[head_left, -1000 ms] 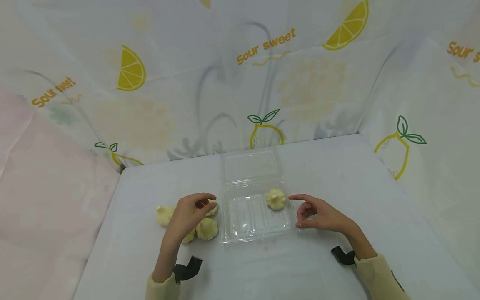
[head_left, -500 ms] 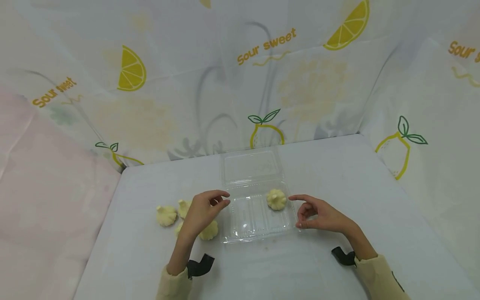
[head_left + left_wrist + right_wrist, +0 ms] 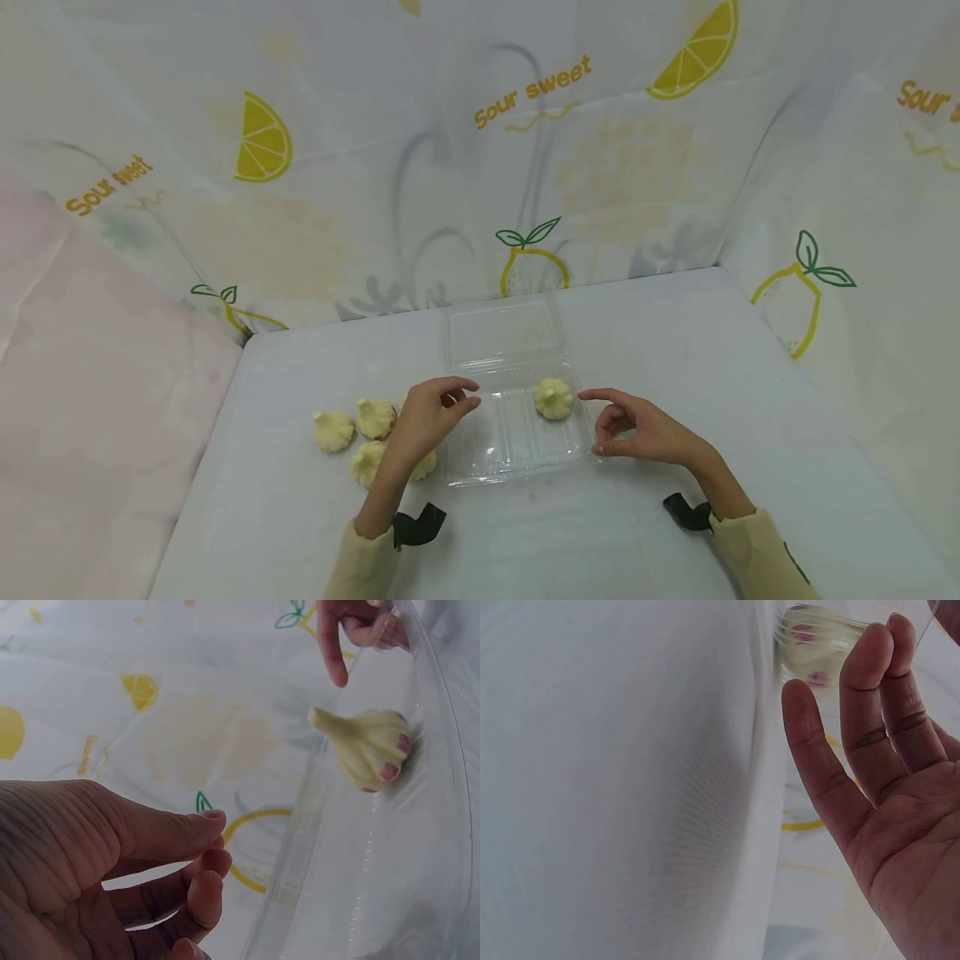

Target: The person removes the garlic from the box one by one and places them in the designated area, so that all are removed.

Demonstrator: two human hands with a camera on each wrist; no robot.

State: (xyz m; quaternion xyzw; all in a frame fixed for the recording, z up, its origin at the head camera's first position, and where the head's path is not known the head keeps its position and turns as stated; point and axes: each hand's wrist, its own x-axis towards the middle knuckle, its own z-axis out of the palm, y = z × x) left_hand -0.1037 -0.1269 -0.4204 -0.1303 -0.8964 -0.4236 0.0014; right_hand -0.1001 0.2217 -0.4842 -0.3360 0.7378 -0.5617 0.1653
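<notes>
A clear plastic clamshell container [image 3: 487, 450] lies with its lid folded back on the white table. One pale garlic bulb [image 3: 553, 398] sits in its right half, with purple marks visible low down in the left wrist view. My left hand [image 3: 427, 421] hovers over the container's left side, thumb and fingers bent, with nothing between them. On the other side my right hand [image 3: 637, 429] is at the container's right rim, index finger stretched toward the bulb and thumb close to the rim. Whether the thumb touches the rim I cannot tell.
Several more garlic bulbs [image 3: 333, 431] lie on the table left of the container, some partly hidden by my left hand and forearm. The transparent lid [image 3: 502, 332] lies behind the base. A lemon-print cloth [image 3: 337, 208] hangs at the back.
My left hand has moved right, from above the loose bulbs to over the container's left side. More of the loose bulbs show now. The right hand has stayed in place.
</notes>
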